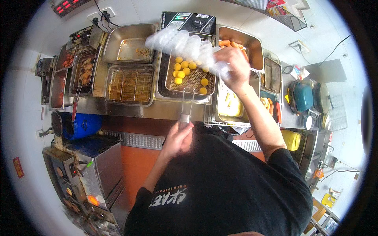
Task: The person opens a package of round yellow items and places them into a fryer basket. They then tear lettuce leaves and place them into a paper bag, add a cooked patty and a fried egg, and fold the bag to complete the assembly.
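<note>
My left hand is closed round the handle of a wire fry basket. Round yellow balls lie in that basket, most toward its left side and a few at the right. Above it my right hand grips one end of a translucent plastic tray with a row of rounded bumps. Motion smears the tray, and it hides the far part of the basket. The fryer's black control panel stands just behind.
Left of the fryer are a steel pan and a pan with a wire rack. Sausages lie in a deep pan at the back right. A red-handled basket holds fried food at far left. A blue drum sits below.
</note>
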A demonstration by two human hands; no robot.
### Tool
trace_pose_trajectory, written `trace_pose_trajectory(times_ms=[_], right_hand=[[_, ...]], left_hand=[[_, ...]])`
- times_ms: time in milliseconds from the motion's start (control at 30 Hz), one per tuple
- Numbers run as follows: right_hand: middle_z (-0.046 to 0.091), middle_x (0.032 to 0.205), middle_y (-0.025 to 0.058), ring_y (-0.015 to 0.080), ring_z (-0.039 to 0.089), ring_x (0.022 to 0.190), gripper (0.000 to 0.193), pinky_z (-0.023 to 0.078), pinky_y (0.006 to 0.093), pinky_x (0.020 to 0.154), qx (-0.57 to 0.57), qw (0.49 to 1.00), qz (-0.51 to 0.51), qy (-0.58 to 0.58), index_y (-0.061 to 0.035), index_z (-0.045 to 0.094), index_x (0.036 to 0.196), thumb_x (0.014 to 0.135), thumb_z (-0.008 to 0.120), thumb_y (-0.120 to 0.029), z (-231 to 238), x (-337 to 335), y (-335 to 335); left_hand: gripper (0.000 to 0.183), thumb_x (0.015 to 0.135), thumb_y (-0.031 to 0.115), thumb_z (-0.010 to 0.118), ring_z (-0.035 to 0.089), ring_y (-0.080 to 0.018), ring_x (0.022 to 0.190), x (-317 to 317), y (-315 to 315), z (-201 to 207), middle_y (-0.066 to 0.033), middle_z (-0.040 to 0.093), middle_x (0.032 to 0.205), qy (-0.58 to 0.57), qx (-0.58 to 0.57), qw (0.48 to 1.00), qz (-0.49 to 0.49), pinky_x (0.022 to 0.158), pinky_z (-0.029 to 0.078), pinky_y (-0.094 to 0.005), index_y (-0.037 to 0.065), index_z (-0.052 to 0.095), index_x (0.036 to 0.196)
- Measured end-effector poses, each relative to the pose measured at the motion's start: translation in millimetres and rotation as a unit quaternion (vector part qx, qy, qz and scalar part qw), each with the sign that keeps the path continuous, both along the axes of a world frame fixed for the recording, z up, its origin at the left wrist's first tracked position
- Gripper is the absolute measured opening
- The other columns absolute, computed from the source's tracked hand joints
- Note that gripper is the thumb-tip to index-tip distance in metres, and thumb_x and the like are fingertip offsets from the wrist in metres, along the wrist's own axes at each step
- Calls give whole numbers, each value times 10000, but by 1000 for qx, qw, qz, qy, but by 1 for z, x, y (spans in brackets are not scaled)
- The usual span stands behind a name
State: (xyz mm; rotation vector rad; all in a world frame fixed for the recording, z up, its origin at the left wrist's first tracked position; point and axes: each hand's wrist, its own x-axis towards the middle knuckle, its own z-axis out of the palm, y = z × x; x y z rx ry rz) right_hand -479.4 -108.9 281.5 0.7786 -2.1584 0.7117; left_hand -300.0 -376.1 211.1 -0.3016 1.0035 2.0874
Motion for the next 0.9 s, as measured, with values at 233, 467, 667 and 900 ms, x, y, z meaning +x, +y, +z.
trace_pose_trajectory(times_ms=[233, 467, 667, 900], right_hand=[[725, 1075, 44, 173, 715, 971, 321, 567, 310, 839, -600, 744, -68, -286, -75, 665, 1180, 892, 791, -10, -1, 49, 79], [697, 1183, 74, 190, 680, 1090, 412, 556, 354, 958, -649, 693, -121, -289, -50, 611, 1306, 921, 759, -48, -32, 137, 141], [689, 1300, 100, 229, 665, 1200, 533, 531, 396, 1054, -674, 654, -129, -319, -32, 579, 1411, 921, 777, -102, -49, 202, 165], [661, 1370, 129, 265, 651, 1243, 768, 536, 432, 1068, -741, 515, -81, -424, 15, 496, 1480, 851, 866, -227, -101, 314, 190]], left_hand=[[146, 1124, 223, 496, 325, -62, 425, 7, -9, -43, 25, 393, 643, -7, -21, 1000, 3, 378, 281, -253, 91, 514, 1185], [143, 1097, 229, 569, 358, -78, 417, -1, -11, -90, 24, 420, 628, 14, -151, 988, -10, 377, 288, -277, 101, 508, 1107], [135, 1105, 242, 557, 361, -72, 421, -15, -14, -101, 28, 425, 635, -9, -132, 991, -12, 375, 283, -266, 113, 529, 1081], [117, 1109, 243, 546, 351, -59, 417, -35, -12, -103, 41, 423, 635, -81, -108, 991, 0, 373, 281, -248, 128, 560, 1090]])
